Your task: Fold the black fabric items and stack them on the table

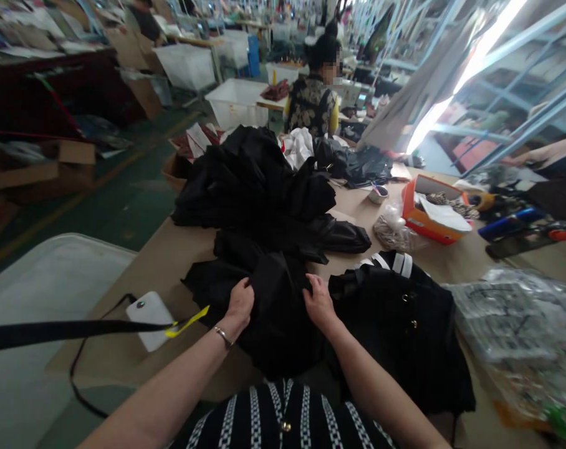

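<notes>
"Tabletop (159,265) is brown and crowded. What's held?"

"Black cloth (271,305), at the near edge: left hand (240,304) curled closed on a fold, right hand (319,304) pinching loosely with thumb and fingers."

"And the room?"

"Green floor (136,209), white bin (240,115), a person (310,103) turned partly away beyond the table."

"Anything unclear?"

"The left fingertips are hidden, the cloth's outline merges into the black pile (255,187), and the far room blurs."

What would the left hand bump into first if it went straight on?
The left hand would probably meet the black cloth it's touching, then maybe the black pile beyond; depth is unclear.
</notes>
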Action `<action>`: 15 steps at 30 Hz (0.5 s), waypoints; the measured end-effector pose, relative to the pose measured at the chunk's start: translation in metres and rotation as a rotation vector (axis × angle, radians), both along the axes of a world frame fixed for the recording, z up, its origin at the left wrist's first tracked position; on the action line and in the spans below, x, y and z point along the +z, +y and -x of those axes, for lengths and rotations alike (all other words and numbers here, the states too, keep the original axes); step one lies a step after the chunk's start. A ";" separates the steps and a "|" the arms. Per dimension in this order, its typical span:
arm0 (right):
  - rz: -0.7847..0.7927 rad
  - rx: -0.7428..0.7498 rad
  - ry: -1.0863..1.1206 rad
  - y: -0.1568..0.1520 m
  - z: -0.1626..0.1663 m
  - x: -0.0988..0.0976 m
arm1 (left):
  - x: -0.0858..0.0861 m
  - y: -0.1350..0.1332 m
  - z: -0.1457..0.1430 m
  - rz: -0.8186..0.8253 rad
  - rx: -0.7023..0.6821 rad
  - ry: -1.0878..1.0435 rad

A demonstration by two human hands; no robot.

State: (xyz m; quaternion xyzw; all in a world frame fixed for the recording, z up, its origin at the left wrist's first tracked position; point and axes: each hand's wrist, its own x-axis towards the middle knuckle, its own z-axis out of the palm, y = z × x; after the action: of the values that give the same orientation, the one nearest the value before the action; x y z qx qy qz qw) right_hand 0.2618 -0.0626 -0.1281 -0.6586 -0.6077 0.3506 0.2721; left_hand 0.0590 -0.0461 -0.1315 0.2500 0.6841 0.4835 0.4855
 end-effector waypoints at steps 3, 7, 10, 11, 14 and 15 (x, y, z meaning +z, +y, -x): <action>0.080 -0.060 -0.119 0.005 -0.010 -0.018 | 0.011 -0.010 0.017 -0.024 -0.032 0.049; 0.148 -0.040 -0.166 0.005 -0.019 -0.025 | 0.036 -0.024 0.024 -0.124 -0.060 0.125; 0.110 -0.006 -0.136 0.004 -0.017 -0.013 | 0.054 -0.031 0.014 -0.183 -0.165 0.137; 0.078 0.003 -0.121 0.003 -0.015 -0.005 | 0.059 -0.033 0.007 -0.190 -0.225 0.124; -0.059 0.012 -0.088 0.002 -0.009 0.030 | 0.071 -0.034 -0.016 -0.189 -0.466 0.037; -0.111 0.010 -0.090 0.000 -0.006 0.045 | 0.075 -0.034 -0.024 -0.166 -0.545 -0.009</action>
State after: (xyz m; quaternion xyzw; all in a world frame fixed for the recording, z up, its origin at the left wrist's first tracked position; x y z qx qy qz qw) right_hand 0.2680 -0.0622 -0.0835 -0.6547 -0.6410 0.2877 0.2787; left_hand 0.0831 -0.0797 -0.0562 0.4612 0.5477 0.3907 0.5785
